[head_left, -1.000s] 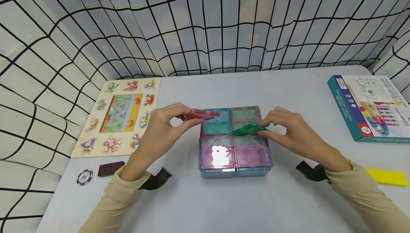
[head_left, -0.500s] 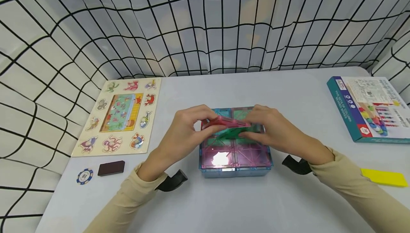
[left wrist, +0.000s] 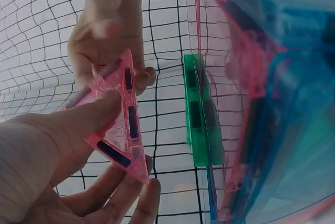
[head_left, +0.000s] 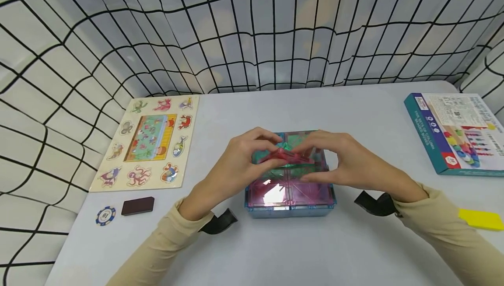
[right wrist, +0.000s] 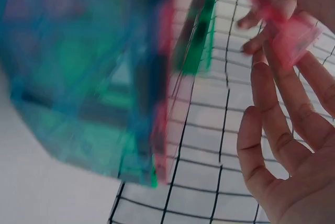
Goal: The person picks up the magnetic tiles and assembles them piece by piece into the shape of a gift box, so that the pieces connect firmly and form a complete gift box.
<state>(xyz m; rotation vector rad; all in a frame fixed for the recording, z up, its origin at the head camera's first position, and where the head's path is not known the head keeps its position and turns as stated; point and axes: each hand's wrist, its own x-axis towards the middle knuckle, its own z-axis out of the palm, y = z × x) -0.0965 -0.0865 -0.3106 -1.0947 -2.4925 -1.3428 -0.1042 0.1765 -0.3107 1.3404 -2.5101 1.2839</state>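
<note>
My left hand [head_left: 236, 163] pinches a translucent pink-red triangular magnetic tile [left wrist: 128, 119] between thumb and fingers, above a box built of magnetic tiles [head_left: 289, 213]. The right hand [head_left: 350, 161] is at the tile's other side, its fingertips right at the tile and its thumb held apart. A green magnetic tile [left wrist: 196, 124] lies on the box top, mostly hidden in the head view under the pink-red one. The box has pink, green and blue see-through squares on top and blue sides.
At left is a wooden sea-animal puzzle board [head_left: 108, 163], with a poker chip [head_left: 105, 216] and a dark brown block [head_left: 137, 206] nearer. A boxed game [head_left: 456, 137] and a yellow block [head_left: 481, 219] lie at right. Black netting [head_left: 271, 32] surrounds the table [head_left: 275, 251].
My left hand has brought the pink-red tile rightward over the box middle. My right hand has let go of the green tile on the box and opened beside the pink-red one.
</note>
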